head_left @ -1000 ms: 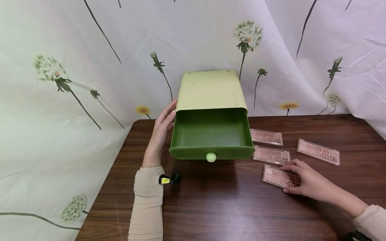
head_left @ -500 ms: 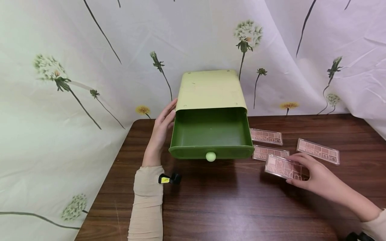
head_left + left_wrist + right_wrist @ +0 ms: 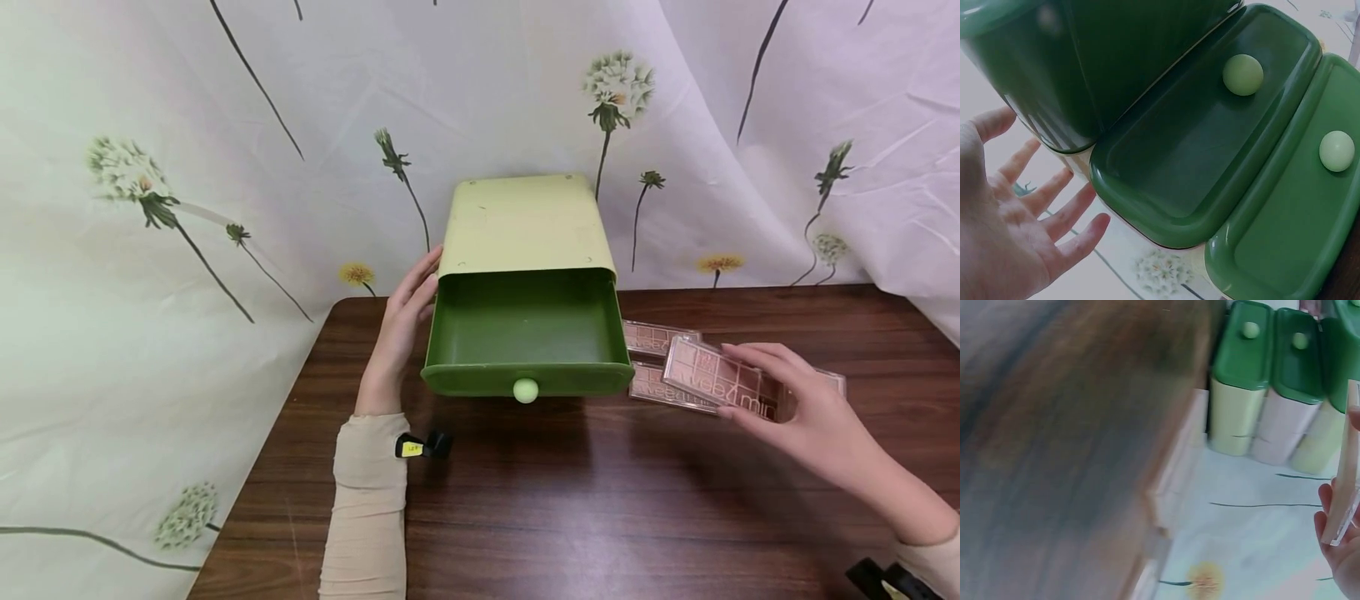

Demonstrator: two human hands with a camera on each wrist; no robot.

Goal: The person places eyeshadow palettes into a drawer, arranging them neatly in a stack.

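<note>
A cream-topped drawer unit stands against the backdrop with its green top drawer pulled out. Nothing lies in the visible inside of that drawer. My left hand rests along the unit's left side; in the left wrist view its fingers are spread and fairly straight. With thumb and fingers, my right hand pinches the right end of a clear-lidded eyeshadow palette, raised above the table. Below it lie a back palette, a front palette and a mostly covered right one.
Two shut lower drawers, a middle one and a bottom one, show round knobs in the left wrist view. The dark wooden table meets a flower-printed cloth at its back edge.
My right hand has lifted the nearest palette off the table and carried it up and slightly back, over the other palettes. The left hand and drawer unit stay put.
</note>
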